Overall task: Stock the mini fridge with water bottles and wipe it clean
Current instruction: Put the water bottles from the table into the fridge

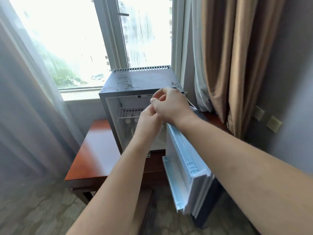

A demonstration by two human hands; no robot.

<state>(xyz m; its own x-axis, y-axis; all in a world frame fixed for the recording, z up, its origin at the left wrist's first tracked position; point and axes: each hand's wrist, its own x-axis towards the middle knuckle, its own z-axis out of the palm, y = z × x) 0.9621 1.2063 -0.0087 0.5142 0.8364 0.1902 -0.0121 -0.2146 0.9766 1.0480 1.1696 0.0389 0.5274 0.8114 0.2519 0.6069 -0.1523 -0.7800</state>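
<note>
The mini fridge (108,99) stands on a low wooden table with its door (184,167) swung open to the right. Under its wire shelf (128,111), blurred water bottles (128,126) with white caps stand inside. Both hands meet in front of the fridge opening. My right hand (171,106) has curled fingers, thumb and forefinger pinched together. My left hand (149,117) sits just under it, its fingertips hidden behind the right hand. A thin pale sheet (159,133), faint and blurred, seems to hang below the hands. The fridge top (140,80) shows wet streaks.
The red-brown table (94,150) stretches left of the fridge. A window (67,39) is behind, with sheer curtains left and brown drapes (237,65) right. Wall sockets (265,117) sit on the right wall. Patterned carpet covers the floor.
</note>
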